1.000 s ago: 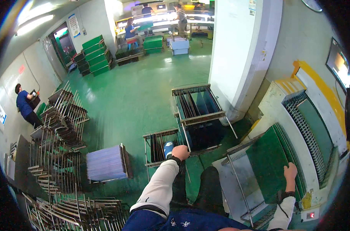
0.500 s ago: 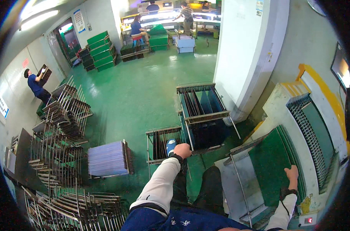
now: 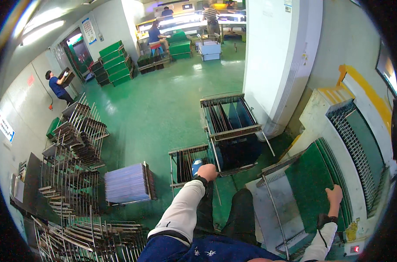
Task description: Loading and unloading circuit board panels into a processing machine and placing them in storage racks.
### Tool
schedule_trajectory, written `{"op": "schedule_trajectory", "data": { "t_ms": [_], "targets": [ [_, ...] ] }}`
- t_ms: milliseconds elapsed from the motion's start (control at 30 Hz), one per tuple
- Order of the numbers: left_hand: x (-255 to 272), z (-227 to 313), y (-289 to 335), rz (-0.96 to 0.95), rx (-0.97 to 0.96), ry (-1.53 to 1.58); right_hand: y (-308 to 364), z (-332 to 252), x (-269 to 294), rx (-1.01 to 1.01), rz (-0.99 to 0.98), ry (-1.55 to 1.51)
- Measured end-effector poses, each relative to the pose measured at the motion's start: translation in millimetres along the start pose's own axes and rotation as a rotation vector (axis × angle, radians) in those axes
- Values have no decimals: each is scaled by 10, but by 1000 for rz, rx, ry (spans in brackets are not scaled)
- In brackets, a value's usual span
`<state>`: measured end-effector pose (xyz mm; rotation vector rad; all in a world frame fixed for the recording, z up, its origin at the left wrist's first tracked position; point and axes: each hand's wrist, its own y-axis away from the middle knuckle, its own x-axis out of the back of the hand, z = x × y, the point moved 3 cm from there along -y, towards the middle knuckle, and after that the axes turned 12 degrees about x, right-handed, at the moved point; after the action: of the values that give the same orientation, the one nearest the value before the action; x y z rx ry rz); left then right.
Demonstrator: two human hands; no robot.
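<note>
My left hand (image 3: 207, 172) is closed in a fist, just above my blue-and-white shoe (image 3: 197, 166) and beside the lower front bar of a metal rack (image 3: 235, 133). Whatever it may hold is hidden. Dark thin panels stand on edge in that rack. At the lower right, my right hand (image 3: 334, 195) has its fingers curled at the right edge of a green panel (image 3: 309, 183). Several more green panels fan out behind this one. They lean in a slotted rack (image 3: 275, 214), beside a pale grey sheet (image 3: 268, 196).
A low rack (image 3: 187, 163) stands by my shoe. Left of it sits a rack of pale lilac panels (image 3: 128, 183). Metal racks (image 3: 72, 174) are stacked along the left side. A slotted machine inlet (image 3: 353, 153) is at right, behind a white pillar (image 3: 277, 65). Co-workers work at the far bench.
The view has shifted slightly. A co-worker at the far left, carrying a dark rack, has moved right toward the doorway. My hands stay in nearly the same places.
</note>
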<state>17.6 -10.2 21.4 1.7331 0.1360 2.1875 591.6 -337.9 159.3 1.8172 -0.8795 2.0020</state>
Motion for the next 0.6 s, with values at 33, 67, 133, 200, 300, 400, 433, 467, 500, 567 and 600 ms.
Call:
{"op": "schedule_trajectory", "data": {
  "t_ms": [33, 67, 133, 200, 300, 400, 433, 467, 500, 567, 600],
  "targets": [
    [-1, -1, 3, 7, -5, -3, -6, -15, -2, -18, -39, -14],
    [-2, -1, 5, 13, -11, -6, -25, -24, 13, -37, -78, -28],
    [-1, 2, 11, 23, -12, -13, -36, -95, 86, -63, -121, -49],
    [-8, 15, 10, 31, -6, -18, -28, -118, 126, -78, -126, -59],
    [-24, 37, -7, 18, -51, -21, -38, 8, 8, -52, -82, -15],
    [-42, 39, -31, 15, -50, -41, -29, -11, 2, -54, -58, -13],
    [-52, 37, -38, 7, -44, -36, -33, -18, 4, -55, -66, -11],
    [-62, 32, -40, -1, -37, -31, -39, -25, 4, -57, -73, -8],
    [-70, 36, -42, -8, -31, -25, -45, -47, 24, -58, -81, -5],
    [-79, 41, -35, 4, -27, -39, -43, -109, 84, -59, -78, -25],
    [-71, 68, -29, 8, -30, -46, -29, -115, 115, -64, -77, -31]
  ]
}}
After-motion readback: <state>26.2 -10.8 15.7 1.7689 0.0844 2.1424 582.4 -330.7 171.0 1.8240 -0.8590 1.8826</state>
